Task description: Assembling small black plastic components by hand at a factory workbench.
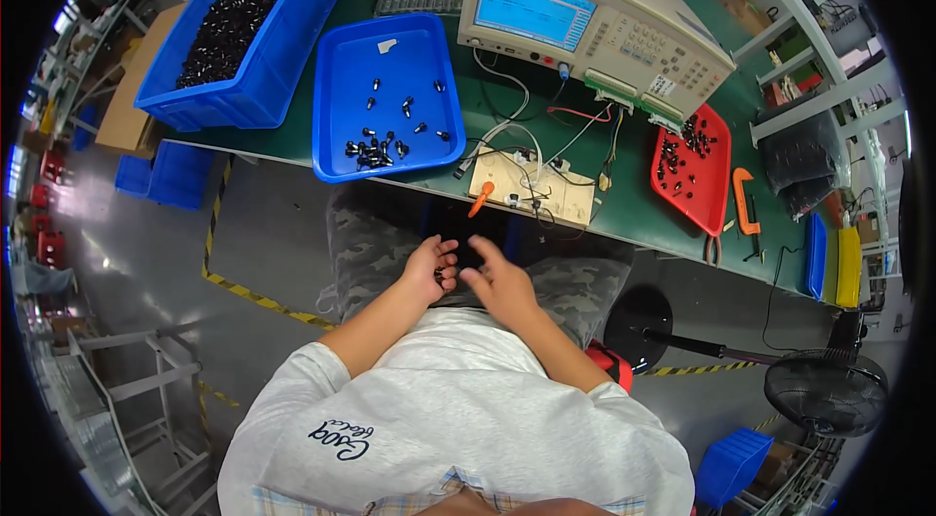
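Over my lap, just in front of the table's edge, my left hand (427, 268) is cupped with its fingers curled round some small black components (440, 274). Facing it, my right hand (501, 280) has thumb and fingers apart, and no part shows in it. Beyond my hands a blue tray (330, 106) holds several loose small black components (374, 151) with shiny ends, mostly gathered at its near side. A wooden test board (575, 201) with wires and an orange-handled lever (481, 199) lies at the near table edge, ahead of my right hand.
A deep blue bin (255, 92) full of black components stands back left. Behind the board is a bench test instrument (624, 28) with a lit screen. To the right lie a red tray (720, 175) of components and an orange tool (744, 204). A black fan (824, 391) stands lower right.
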